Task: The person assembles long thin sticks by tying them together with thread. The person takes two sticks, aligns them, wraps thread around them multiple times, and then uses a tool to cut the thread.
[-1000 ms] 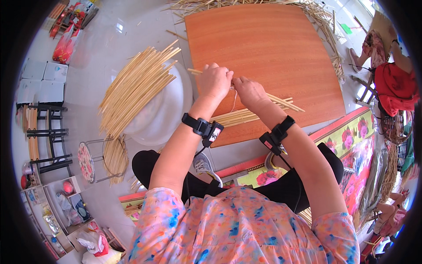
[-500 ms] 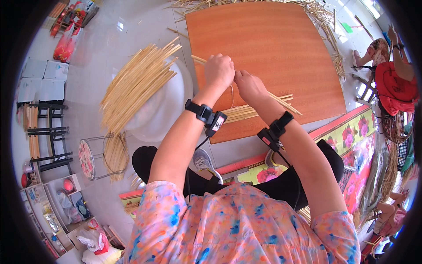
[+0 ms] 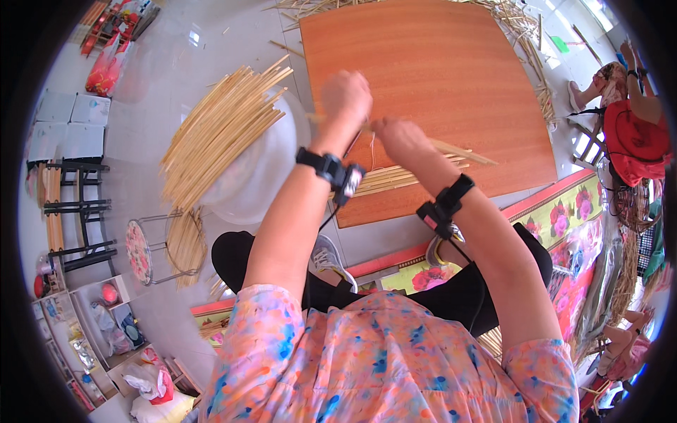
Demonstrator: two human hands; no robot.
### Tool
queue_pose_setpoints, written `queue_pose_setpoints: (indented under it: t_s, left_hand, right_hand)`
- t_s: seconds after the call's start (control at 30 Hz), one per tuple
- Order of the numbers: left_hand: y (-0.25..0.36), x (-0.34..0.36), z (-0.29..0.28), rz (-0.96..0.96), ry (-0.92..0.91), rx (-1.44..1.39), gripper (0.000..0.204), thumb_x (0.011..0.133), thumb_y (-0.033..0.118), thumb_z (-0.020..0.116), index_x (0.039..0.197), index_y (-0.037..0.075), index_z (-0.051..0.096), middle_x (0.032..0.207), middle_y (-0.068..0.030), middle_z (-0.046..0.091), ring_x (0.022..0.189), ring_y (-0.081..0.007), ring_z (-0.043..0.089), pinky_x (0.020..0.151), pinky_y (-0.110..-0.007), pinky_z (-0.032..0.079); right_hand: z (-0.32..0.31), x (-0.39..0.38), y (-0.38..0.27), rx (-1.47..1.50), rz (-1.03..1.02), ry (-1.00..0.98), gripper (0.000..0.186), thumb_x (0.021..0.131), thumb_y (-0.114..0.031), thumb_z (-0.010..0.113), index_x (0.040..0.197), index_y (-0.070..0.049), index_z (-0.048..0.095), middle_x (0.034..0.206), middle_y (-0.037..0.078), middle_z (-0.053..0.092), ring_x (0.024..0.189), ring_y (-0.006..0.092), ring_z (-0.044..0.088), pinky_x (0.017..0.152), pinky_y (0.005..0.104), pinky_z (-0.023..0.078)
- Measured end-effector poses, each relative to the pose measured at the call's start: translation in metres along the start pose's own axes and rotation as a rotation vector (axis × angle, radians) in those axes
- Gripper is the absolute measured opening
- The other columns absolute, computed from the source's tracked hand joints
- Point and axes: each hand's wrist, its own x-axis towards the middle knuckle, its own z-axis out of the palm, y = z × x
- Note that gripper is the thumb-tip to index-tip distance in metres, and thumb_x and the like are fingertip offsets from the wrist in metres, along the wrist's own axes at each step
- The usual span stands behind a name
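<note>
My left hand and my right hand are raised close together over an orange-brown wooden board. Both are closed on thin pale straw strips that stick out to the right of my right hand. A thin thread seems to run between the hands. Under my wrists a flat row of straw strips lies on the board's near edge. Each wrist wears a black band with a small device. The left hand is blurred.
A big bundle of straw sticks rests across a white basin to my left. A small round stool holds more sticks. Loose straw lines the board's far edge. Another person in a red hat sits at right.
Both hands have lifted and shifted slightly left over the board, still holding the strips. The camera has tilted a little.
</note>
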Motion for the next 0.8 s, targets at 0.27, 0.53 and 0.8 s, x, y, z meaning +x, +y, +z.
queue_pose_setpoints:
  t_s: [0.27, 0.53, 0.8]
  left_hand:
    - [-0.007, 0.046, -0.042, -0.384, -0.22, -1.065, 0.021, 0.099, 0.022, 0.051, 0.094, 0.006, 0.065, 0.081, -0.0081, 0.069, 0.066, -0.0158, 0.066, 0.059, -0.026, 0.049]
    - [-0.046, 0.105, -0.052, -0.289, 0.017, -1.26, 0.023, 0.103, 0.024, 0.044, 0.095, 0.005, 0.053, 0.072, -0.0088, 0.064, 0.054, -0.0158, 0.061, 0.046, -0.025, 0.048]
    - [-0.05, 0.064, 0.009, 0.254, 0.043, 0.067, 0.025, 0.087, 0.008, 0.055, 0.109, 0.012, 0.067, 0.11, -0.011, 0.066, 0.1, -0.0336, 0.063, 0.085, -0.043, 0.053]
  right_hand:
    - [0.015, -0.006, 0.006, 0.062, -0.005, 0.043, 0.014, 0.09, -0.006, 0.05, 0.103, -0.003, 0.055, 0.095, 0.017, 0.064, 0.088, 0.035, 0.066, 0.074, 0.0432, 0.056]
    - [0.04, -0.013, 0.028, 0.015, -0.093, -0.095, 0.02, 0.087, -0.003, 0.048, 0.106, -0.003, 0.055, 0.098, 0.017, 0.061, 0.09, 0.037, 0.063, 0.075, 0.0444, 0.054]
    - [0.063, -0.014, 0.041, -0.001, -0.131, -0.046, 0.018, 0.088, -0.006, 0.049, 0.104, -0.004, 0.056, 0.097, 0.015, 0.062, 0.09, 0.0337, 0.065, 0.074, 0.0426, 0.055]
